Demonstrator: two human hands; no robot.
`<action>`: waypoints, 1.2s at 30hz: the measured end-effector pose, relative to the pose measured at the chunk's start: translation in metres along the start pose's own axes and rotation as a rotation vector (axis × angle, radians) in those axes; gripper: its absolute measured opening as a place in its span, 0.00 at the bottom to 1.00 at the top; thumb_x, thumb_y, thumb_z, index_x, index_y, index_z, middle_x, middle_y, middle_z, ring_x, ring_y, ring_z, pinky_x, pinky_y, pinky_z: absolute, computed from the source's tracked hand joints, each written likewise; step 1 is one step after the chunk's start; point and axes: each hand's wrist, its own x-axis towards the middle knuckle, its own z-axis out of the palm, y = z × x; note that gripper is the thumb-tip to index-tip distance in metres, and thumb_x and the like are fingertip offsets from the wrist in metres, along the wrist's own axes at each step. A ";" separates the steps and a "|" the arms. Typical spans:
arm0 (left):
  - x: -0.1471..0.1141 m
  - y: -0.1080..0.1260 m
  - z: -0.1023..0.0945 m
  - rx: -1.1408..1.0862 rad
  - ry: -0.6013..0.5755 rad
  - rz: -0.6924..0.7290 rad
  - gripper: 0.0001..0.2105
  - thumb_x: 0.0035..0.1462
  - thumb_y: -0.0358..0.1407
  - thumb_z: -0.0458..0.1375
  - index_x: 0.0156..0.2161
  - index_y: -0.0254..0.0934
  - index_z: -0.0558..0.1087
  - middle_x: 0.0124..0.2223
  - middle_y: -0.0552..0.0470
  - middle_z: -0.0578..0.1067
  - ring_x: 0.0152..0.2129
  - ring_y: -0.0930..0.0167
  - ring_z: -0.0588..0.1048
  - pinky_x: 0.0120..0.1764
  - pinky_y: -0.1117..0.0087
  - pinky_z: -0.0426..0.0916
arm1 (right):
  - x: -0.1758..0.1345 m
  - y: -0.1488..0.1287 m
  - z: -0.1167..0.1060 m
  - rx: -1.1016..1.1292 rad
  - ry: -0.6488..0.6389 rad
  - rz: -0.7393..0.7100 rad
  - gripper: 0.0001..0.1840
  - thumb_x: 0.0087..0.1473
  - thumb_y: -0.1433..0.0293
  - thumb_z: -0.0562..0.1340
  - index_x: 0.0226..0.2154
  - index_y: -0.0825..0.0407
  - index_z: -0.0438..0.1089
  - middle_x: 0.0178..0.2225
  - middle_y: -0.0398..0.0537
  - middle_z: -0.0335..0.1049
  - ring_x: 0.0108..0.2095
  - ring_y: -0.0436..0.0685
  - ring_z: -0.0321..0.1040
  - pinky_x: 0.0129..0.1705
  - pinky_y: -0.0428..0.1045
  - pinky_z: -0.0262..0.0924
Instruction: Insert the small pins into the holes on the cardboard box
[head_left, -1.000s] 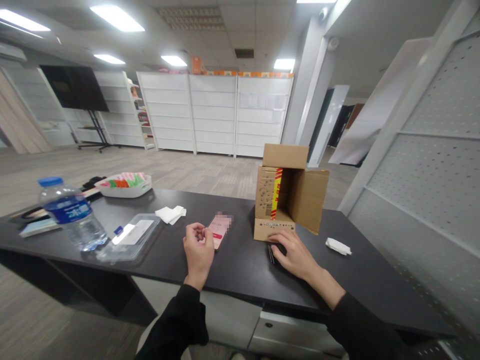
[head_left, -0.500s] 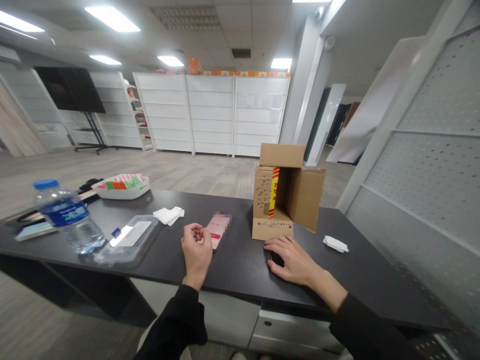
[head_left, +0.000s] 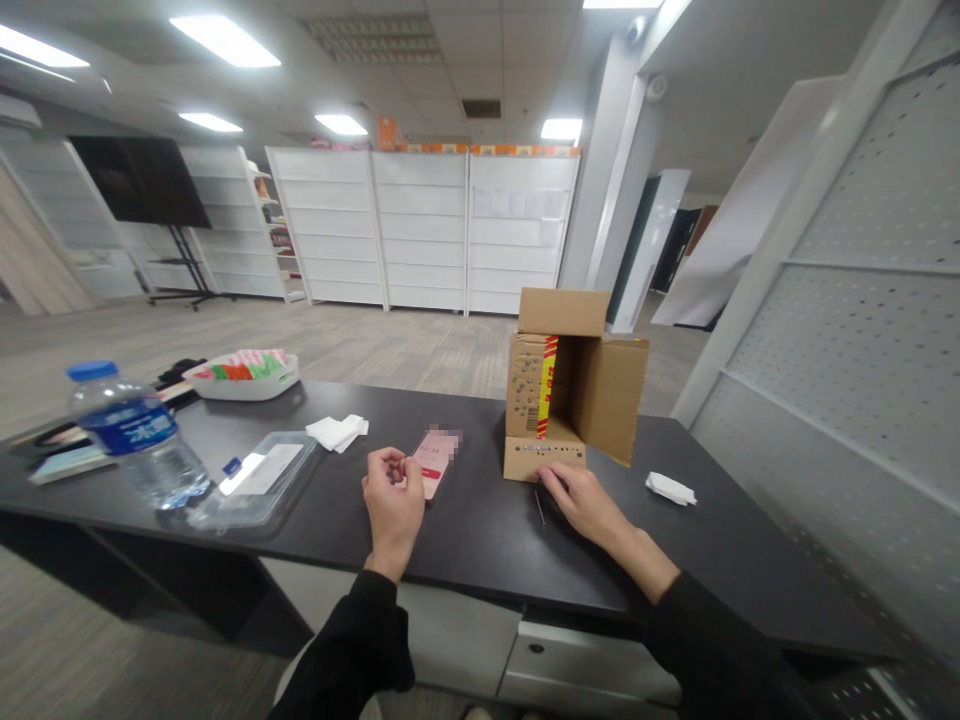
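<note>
My left hand is closed in a loose curl beside a phone lying on the dark table. Something small and dark may be among its fingers, too small to name. At the front flap of an open cardboard box, my right hand has its thumb and fingertips pinched together. What they hold, if anything, I cannot make out. Small metallic dots and dark holes line the lowered flap, and more dots cover the box's left side. A thin metal rod lies just left of my right hand.
Left on the table are a water bottle, a clear plastic case and a white basket of colourful packets. Folded tissues lie behind the phone, with another tissue at the right. A perforated panel stands at the right.
My right hand has risen from lying spread over the table to a pinch at the flap's front edge, uncovering the thin rod. My left hand has stayed in place.
</note>
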 end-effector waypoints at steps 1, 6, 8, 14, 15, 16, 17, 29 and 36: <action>0.000 0.000 0.000 0.001 0.000 0.000 0.05 0.53 0.33 0.56 0.36 0.40 0.65 0.28 0.58 0.67 0.25 0.73 0.67 0.37 0.69 0.64 | 0.001 0.004 0.002 0.055 0.047 0.042 0.23 0.67 0.59 0.47 0.33 0.50 0.71 0.30 0.48 0.74 0.33 0.56 0.70 0.39 0.50 0.61; -0.001 -0.001 -0.001 0.009 0.006 0.002 0.05 0.53 0.33 0.57 0.36 0.40 0.65 0.29 0.58 0.68 0.26 0.73 0.68 0.36 0.69 0.63 | 0.005 0.018 0.002 0.210 0.342 0.218 0.24 0.64 0.52 0.49 0.34 0.51 0.71 0.31 0.50 0.75 0.33 0.58 0.72 0.40 0.51 0.63; -0.001 -0.001 -0.001 0.010 0.005 0.004 0.05 0.53 0.34 0.57 0.36 0.40 0.65 0.29 0.58 0.68 0.26 0.73 0.68 0.36 0.69 0.63 | 0.008 0.020 -0.001 0.243 0.433 0.261 0.25 0.63 0.51 0.50 0.36 0.52 0.71 0.34 0.53 0.76 0.36 0.59 0.73 0.42 0.52 0.63; 0.000 -0.001 -0.001 -0.001 0.003 0.004 0.05 0.53 0.33 0.56 0.36 0.39 0.65 0.28 0.58 0.67 0.25 0.74 0.68 0.37 0.69 0.64 | 0.015 0.028 -0.001 0.270 0.492 0.323 0.28 0.61 0.47 0.50 0.39 0.53 0.71 0.36 0.55 0.77 0.37 0.61 0.74 0.43 0.53 0.65; 0.000 -0.001 -0.001 -0.002 0.003 0.003 0.05 0.53 0.33 0.56 0.36 0.39 0.65 0.28 0.58 0.67 0.25 0.74 0.68 0.37 0.69 0.64 | 0.015 0.029 0.000 0.270 0.488 0.321 0.29 0.61 0.47 0.50 0.39 0.53 0.72 0.36 0.55 0.77 0.37 0.61 0.74 0.43 0.53 0.65; 0.000 -0.001 -0.001 -0.003 0.002 0.003 0.05 0.53 0.33 0.56 0.36 0.39 0.65 0.28 0.58 0.67 0.25 0.74 0.68 0.36 0.69 0.64 | 0.016 0.029 0.001 0.272 0.483 0.318 0.29 0.60 0.46 0.50 0.39 0.53 0.72 0.36 0.55 0.77 0.38 0.61 0.74 0.43 0.53 0.65; 0.000 -0.001 -0.001 -0.003 0.001 0.004 0.05 0.53 0.33 0.56 0.36 0.39 0.65 0.28 0.58 0.67 0.25 0.74 0.68 0.36 0.69 0.64 | 0.016 0.029 0.001 0.275 0.479 0.314 0.29 0.60 0.46 0.50 0.38 0.52 0.72 0.36 0.55 0.77 0.37 0.61 0.74 0.43 0.53 0.65; -0.001 -0.002 0.000 0.004 0.001 -0.007 0.05 0.53 0.33 0.56 0.36 0.40 0.65 0.29 0.57 0.67 0.26 0.73 0.67 0.36 0.69 0.64 | 0.018 0.023 -0.001 0.246 0.481 0.313 0.26 0.62 0.48 0.50 0.37 0.51 0.71 0.35 0.53 0.77 0.38 0.61 0.74 0.44 0.53 0.63; -0.001 -0.002 0.000 -0.003 -0.006 -0.014 0.05 0.53 0.34 0.56 0.36 0.39 0.65 0.30 0.57 0.68 0.26 0.73 0.67 0.36 0.69 0.64 | 0.015 0.028 0.000 0.221 0.485 0.322 0.27 0.61 0.48 0.50 0.38 0.52 0.72 0.37 0.54 0.77 0.38 0.61 0.74 0.44 0.53 0.64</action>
